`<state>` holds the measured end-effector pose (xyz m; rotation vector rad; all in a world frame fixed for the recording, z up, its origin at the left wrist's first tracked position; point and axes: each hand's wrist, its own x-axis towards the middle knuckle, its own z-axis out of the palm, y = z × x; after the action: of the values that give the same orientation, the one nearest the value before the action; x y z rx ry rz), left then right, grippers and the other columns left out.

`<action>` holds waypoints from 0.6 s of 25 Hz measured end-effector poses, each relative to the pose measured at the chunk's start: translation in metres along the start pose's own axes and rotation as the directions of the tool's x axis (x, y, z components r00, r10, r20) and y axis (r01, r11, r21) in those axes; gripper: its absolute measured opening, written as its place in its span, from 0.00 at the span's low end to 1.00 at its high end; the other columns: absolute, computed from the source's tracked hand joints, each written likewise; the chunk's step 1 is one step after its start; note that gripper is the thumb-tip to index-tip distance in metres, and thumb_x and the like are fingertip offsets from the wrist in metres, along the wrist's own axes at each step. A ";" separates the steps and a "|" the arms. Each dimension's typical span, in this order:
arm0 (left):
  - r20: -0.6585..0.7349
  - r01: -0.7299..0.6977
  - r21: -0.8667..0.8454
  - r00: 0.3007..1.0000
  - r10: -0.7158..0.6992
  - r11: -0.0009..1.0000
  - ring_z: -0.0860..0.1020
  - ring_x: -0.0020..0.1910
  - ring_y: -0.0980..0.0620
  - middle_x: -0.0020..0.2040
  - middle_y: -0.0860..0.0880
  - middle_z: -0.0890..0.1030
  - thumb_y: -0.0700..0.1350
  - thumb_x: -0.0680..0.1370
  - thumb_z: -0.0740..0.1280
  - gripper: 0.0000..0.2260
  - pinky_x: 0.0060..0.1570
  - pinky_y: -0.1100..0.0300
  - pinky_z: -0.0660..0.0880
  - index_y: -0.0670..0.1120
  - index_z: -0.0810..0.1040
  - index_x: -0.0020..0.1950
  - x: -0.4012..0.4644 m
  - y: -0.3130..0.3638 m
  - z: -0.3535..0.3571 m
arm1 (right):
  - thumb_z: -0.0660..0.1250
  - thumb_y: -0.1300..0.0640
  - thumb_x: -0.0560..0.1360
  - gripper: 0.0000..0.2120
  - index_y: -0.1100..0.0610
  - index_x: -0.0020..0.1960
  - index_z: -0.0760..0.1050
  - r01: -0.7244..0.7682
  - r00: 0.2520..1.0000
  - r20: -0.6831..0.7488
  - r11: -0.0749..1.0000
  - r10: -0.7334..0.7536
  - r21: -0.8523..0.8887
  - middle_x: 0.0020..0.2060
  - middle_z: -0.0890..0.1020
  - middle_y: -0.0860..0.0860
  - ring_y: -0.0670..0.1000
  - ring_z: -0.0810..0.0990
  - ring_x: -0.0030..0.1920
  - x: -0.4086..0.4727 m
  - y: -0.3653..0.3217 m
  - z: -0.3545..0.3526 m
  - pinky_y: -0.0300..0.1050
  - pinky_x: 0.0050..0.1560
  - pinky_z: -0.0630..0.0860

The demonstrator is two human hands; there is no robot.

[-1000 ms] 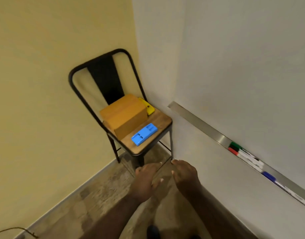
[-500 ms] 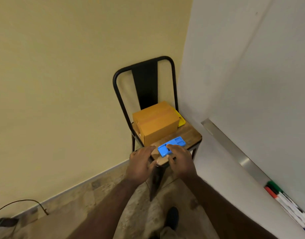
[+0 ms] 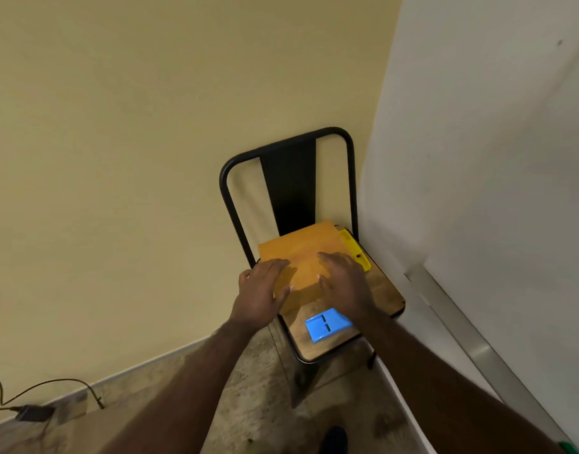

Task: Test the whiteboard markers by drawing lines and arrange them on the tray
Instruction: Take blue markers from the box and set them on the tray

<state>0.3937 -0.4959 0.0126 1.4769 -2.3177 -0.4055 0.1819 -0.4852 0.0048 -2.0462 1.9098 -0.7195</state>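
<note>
An orange cardboard box sits on the wooden seat of a black metal chair. My left hand hovers over the box's left front corner and my right hand over its right side, both with fingers spread and holding nothing. A blue plastic holder lies on the seat in front of the box, partly under my right forearm. A yellow plastic piece pokes out behind the box on the right. The metal whiteboard tray runs along the wall at right, with a green marker tip at the bottom corner.
The chair stands in the corner between a yellow wall and the white whiteboard wall. A cable and adapter lie on the floor at lower left. My shoe shows at the bottom.
My view has swung left and closer to the chair. Both hands have moved forward from the blue holder up over the orange box. Most markers on the tray have left the view.
</note>
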 end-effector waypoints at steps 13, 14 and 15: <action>0.149 -0.237 -0.038 0.959 0.240 0.971 0.80 0.56 0.49 0.57 0.50 0.82 0.44 0.78 0.57 0.15 0.53 0.52 0.76 0.49 0.81 0.58 0.104 -0.068 -0.004 | 0.70 0.48 0.73 0.34 0.46 0.74 0.59 0.148 0.854 0.519 0.945 0.026 -0.291 0.74 0.63 0.48 0.55 0.51 0.76 0.085 -0.021 0.018 0.61 0.72 0.47; 0.172 -0.259 -0.042 0.950 0.262 0.965 0.79 0.57 0.48 0.58 0.49 0.82 0.45 0.78 0.59 0.14 0.54 0.51 0.76 0.48 0.80 0.59 0.108 -0.071 -0.001 | 0.71 0.49 0.72 0.34 0.45 0.74 0.59 0.146 0.852 0.522 0.942 0.035 -0.301 0.73 0.65 0.49 0.54 0.52 0.76 0.086 -0.022 0.016 0.60 0.72 0.47; 0.195 -0.287 -0.039 0.937 0.289 0.957 0.79 0.57 0.48 0.59 0.49 0.81 0.47 0.78 0.61 0.14 0.54 0.50 0.76 0.48 0.80 0.60 0.112 -0.075 0.003 | 0.71 0.49 0.72 0.34 0.45 0.73 0.60 0.146 0.849 0.526 0.938 0.045 -0.315 0.72 0.66 0.49 0.54 0.54 0.75 0.086 -0.023 0.015 0.60 0.72 0.47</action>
<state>0.4092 -0.6285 -0.0052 1.1089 -2.6344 -0.5005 0.2107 -0.5693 0.0195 -2.1926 1.7340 0.1971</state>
